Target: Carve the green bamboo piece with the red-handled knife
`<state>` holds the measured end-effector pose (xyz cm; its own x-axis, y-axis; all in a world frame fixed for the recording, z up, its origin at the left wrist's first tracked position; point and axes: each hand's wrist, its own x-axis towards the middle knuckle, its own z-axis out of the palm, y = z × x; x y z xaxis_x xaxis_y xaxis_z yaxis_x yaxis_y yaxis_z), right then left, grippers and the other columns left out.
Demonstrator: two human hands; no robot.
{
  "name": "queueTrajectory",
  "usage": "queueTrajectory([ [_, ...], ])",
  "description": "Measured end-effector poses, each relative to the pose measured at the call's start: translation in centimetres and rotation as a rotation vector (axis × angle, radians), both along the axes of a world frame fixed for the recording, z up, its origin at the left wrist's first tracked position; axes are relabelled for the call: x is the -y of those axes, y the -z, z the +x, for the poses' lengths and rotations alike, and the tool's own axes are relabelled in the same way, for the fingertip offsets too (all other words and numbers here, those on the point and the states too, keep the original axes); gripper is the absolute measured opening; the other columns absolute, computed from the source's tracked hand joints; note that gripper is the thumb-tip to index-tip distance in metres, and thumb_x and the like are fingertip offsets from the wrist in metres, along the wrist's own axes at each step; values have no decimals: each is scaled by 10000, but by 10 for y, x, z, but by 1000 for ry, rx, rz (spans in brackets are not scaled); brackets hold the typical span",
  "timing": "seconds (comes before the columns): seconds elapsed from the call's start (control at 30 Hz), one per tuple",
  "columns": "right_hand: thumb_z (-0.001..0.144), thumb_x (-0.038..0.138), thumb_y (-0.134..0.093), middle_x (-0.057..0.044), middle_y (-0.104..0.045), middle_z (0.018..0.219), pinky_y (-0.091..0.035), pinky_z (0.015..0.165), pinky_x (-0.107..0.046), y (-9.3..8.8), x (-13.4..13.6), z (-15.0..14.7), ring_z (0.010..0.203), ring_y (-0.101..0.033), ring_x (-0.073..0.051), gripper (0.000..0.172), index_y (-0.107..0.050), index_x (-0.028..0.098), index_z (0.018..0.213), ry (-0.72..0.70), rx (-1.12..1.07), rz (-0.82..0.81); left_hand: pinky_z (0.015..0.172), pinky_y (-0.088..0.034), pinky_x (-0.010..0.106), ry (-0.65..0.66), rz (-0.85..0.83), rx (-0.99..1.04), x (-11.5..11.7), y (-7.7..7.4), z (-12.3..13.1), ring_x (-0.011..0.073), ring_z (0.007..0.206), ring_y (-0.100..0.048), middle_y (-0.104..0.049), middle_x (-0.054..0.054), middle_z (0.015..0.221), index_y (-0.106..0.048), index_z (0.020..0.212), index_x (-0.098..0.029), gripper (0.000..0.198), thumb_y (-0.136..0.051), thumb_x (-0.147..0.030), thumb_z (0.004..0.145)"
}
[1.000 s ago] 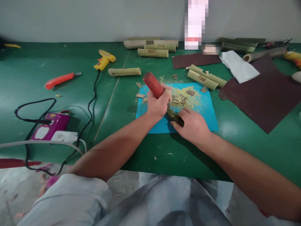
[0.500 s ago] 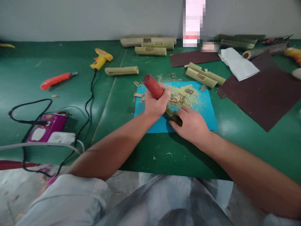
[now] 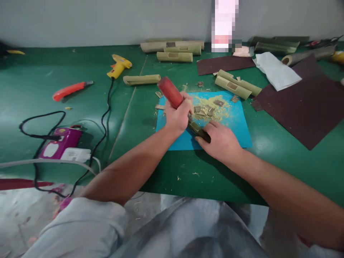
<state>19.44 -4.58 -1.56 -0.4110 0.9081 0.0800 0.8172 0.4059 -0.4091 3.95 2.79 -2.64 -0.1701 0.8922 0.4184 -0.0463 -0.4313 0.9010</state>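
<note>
My left hand [image 3: 178, 113] is wrapped round a thick red handle [image 3: 170, 91], which slants up to the left. The handle's lower end meets a dark green bamboo piece [image 3: 195, 126], though my fingers partly hide the contact. At its near end, my right hand [image 3: 220, 140] grips the bamboo piece, thumb below and fingers above. Both hands are over a blue sheet [image 3: 177, 143]. Yellowish shavings [image 3: 223, 111] and several small brown chips [image 3: 219, 103] lie on the sheet beyond the bamboo.
Cut bamboo tubes [image 3: 233, 88] lie behind the sheet, others [image 3: 174, 57] by the wall. At left are a yellow glue gun [image 3: 118, 67], an orange-red cutter [image 3: 71, 90], a purple power strip [image 3: 63, 141] and cables. Dark brown sheets [image 3: 306, 111] and white paper [image 3: 278, 71] lie right.
The view has shifted slightly. My left hand and the red handle have moved a little up and left from the bamboo's near end, baring more of it. My right hand keeps its grip.
</note>
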Motion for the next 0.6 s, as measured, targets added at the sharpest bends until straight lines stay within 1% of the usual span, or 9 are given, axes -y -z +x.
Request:
queueTrajectory([
  [0.07,942,364,-660,-89,-670,925,-435,697,-338,0,0,0,837,-637,-226,207,-670,164,891,4,-2,6,414,-346,243,-3,-12,-15,-3,2,0,86,420,-418,-490,-28,482,-507,548,-207,304,-660,-290,798],
  [0.17,943,369,-653,-89,-669,932,-425,676,-336,0,2,0,822,-631,-223,204,-670,169,904,3,0,6,425,-380,246,26,-10,-70,-5,5,0,91,426,-445,-507,-32,498,-516,596,-210,342,-712,-366,829],
  [0.4,950,361,-637,-86,-663,933,-415,658,-334,0,3,-1,810,-619,-220,193,-659,175,904,-5,14,20,434,-389,245,-7,-7,-83,-3,6,-3,91,446,-443,-511,-28,511,-530,578,-208,395,-772,-412,814],
  [0.6,940,353,-646,-86,-663,922,-413,660,-332,-1,3,-2,811,-620,-220,187,-662,170,907,-6,9,23,450,-417,256,-21,18,-95,-2,8,-2,96,456,-470,-505,-29,524,-513,577,-213,432,-755,-448,845],
])
